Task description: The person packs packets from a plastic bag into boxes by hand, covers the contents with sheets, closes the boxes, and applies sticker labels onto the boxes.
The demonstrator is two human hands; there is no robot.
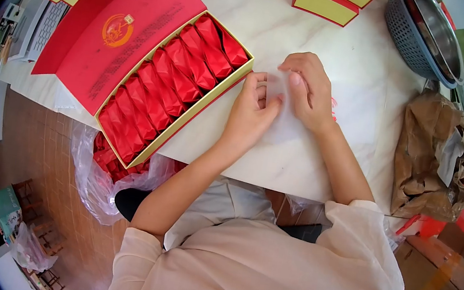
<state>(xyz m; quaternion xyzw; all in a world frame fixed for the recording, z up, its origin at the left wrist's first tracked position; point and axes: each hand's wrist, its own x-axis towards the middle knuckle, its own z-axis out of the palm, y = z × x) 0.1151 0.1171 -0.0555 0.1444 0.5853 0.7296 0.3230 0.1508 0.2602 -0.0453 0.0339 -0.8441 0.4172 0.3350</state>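
Between my two hands is a thin translucent plastic bag or sheet (286,120); which of these it is I cannot tell. My left hand (251,112) has its fingers curled behind the plastic's left edge and its thumb on the front. Bent fingers of my right hand (309,93) close on its upper right part. Left of my hands stands an open red gift box (235,77) with a yellow rim, its lid (124,29) folded back. Red wrapped packets (161,79) fill it in a row. A small red-marked piece (333,107) shows partly beside my right wrist.
Red and yellow boxes (329,3) stand at the table's far side, more at upper left. A grey colander with a metal bowl (422,38) and a crumpled brown paper bag (429,155) sit right. Below the table edge, a clear bag (88,175) holds red packets.
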